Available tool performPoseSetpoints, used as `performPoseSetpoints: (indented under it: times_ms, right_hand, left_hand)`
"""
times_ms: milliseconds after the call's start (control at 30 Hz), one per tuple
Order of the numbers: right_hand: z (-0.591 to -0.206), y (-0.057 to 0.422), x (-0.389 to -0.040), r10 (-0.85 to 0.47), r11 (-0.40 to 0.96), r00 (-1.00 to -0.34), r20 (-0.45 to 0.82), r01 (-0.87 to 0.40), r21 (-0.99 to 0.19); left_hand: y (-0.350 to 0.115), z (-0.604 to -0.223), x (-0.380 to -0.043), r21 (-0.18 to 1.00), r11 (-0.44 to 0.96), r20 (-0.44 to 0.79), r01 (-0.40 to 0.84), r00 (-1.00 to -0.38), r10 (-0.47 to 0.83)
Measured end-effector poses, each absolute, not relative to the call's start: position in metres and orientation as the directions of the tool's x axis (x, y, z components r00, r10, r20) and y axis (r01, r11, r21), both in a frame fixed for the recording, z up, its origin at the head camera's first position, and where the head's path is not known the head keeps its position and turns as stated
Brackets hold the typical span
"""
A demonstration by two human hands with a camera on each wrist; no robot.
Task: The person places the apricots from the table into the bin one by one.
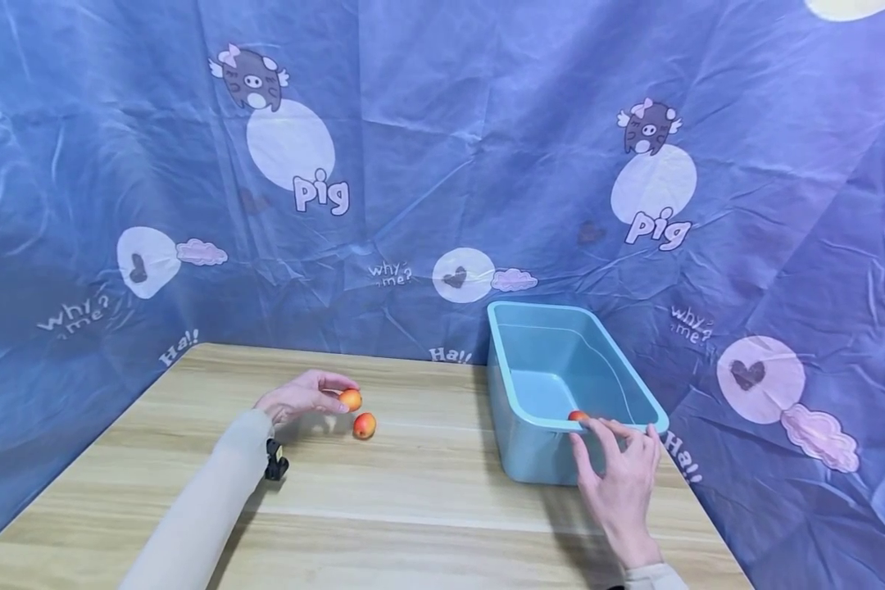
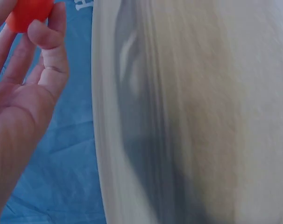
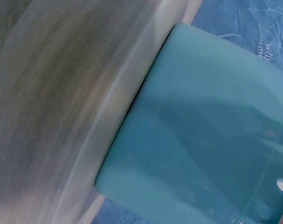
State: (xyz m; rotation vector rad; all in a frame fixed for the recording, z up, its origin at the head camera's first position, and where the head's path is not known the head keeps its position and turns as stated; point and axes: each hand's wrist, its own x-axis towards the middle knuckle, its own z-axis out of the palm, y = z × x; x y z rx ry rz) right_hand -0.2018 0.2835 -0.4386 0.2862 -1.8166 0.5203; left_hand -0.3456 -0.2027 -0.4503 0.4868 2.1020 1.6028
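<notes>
My left hand point(image 1: 306, 399) pinches a small orange-red fruit point(image 1: 350, 400) between thumb and fingers, just above the wooden table. In the left wrist view that fruit point(image 2: 29, 14) shows at the fingertips. A second fruit point(image 1: 365, 425), orange-yellow with red, lies on the table beside it. My right hand point(image 1: 619, 475) is at the near rim of a blue plastic bin point(image 1: 542, 451), thumb spread away from the fingers. Partly hidden behind that rim, by the index fingertip, is another red-orange fruit point(image 1: 578, 415). The right wrist view shows mostly the bin's outer wall point(image 3: 179, 130).
The bin stands at the right of the light wooden table point(image 1: 413, 492), near its back edge. A blue cloth point(image 1: 428, 205) printed with pigs and words hangs behind and on both sides. A small black device point(image 1: 275, 460) is at the left wrist.
</notes>
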Motion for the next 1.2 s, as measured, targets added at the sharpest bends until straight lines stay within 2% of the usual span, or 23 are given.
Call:
performPoseSetpoints:
  times_ms: [267,867,1200]
  right_hand:
    - [-0.436,0.282,-0.200,0.061,0.875,-0.319,0.946,-0.439,-0.205]
    - [-0.432,0.279,-0.199,0.062,0.880,-0.333,0.941,-0.427,-0.209]
    - [-0.435,0.281,-0.200,0.066,0.873,-0.316,0.946,-0.441,-0.208]
  left_hand:
    - [-0.188,-0.439,-0.347,0.967,0.254,-0.126,0.023,-0.823,0.554]
    - [-0.140,-0.408,-0.352,0.962,0.216,0.003,0.169,-0.792,0.610]
    - [-0.125,-0.396,-0.350,0.962,0.191,0.036,0.194,-0.787,0.616]
